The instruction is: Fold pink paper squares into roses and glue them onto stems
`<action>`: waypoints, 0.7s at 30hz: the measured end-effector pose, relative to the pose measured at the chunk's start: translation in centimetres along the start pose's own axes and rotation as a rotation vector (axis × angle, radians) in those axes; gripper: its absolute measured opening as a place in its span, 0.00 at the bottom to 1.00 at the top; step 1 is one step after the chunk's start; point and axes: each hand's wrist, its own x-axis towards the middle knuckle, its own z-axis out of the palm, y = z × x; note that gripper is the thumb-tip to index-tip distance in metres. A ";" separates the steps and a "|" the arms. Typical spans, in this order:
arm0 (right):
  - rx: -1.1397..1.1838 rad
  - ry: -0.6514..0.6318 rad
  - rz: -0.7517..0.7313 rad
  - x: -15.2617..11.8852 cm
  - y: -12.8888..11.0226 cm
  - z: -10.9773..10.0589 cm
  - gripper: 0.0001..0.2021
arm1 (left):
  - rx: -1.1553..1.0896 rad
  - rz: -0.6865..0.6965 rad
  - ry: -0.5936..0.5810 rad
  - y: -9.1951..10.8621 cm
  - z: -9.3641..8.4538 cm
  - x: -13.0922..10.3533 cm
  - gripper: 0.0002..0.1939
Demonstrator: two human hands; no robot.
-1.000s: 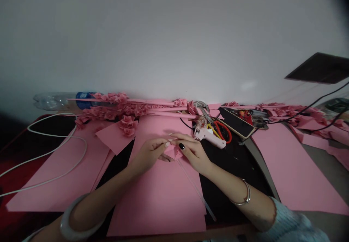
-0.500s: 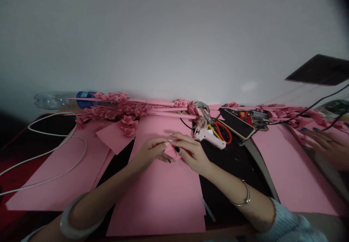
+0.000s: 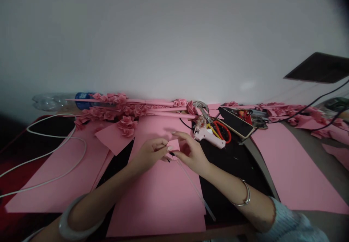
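Observation:
A small pink piece of folded paper (image 3: 174, 145) is pinched between both hands above a large pink sheet (image 3: 160, 202). My left hand (image 3: 151, 154) grips its left side, the thumb lying on the paper. My right hand (image 3: 193, 154) holds its right side with thumb and fingers. The paper's lower part is partly hidden by the fingers. Below my right hand, a thin translucent stick (image 3: 196, 190) lies slanting over the sheet's right edge.
Pink paper flowers (image 3: 128, 125) and rolled paper stems line the wall. Nearby are a pink glue gun (image 3: 208, 137), red-handled pliers (image 3: 223, 132), a phone (image 3: 236, 122) and a plastic bottle (image 3: 54, 102). A white cable (image 3: 54, 134) loops at left; more sheets (image 3: 294, 169) lie right.
My fingers have shifted on the small paper, and its flat face now shows more. The other person's hand at the right has left the view.

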 end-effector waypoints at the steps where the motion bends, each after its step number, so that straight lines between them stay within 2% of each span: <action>1: -0.004 0.015 0.033 0.0 0.0 0.0 0.21 | 0.000 0.001 0.002 0.0 0.0 0.0 0.16; 5: -0.052 0.030 0.057 0.3 -0.1 0.0 0.08 | -0.015 -0.003 0.017 0.0 0.1 0.1 0.15; 11: -0.124 -0.085 0.014 0.5 -0.1 -0.1 0.15 | -0.029 -0.022 -0.006 0.0 0.3 0.2 0.16; 18: -0.122 -0.150 -0.026 0.3 -0.1 -0.1 0.14 | -0.011 -0.030 -0.108 0.0 0.2 -0.2 0.10; 21: -0.121 -0.174 -0.053 0.4 -0.2 -0.2 0.15 | 0.067 -0.027 -0.115 -0.2 0.3 -0.3 0.08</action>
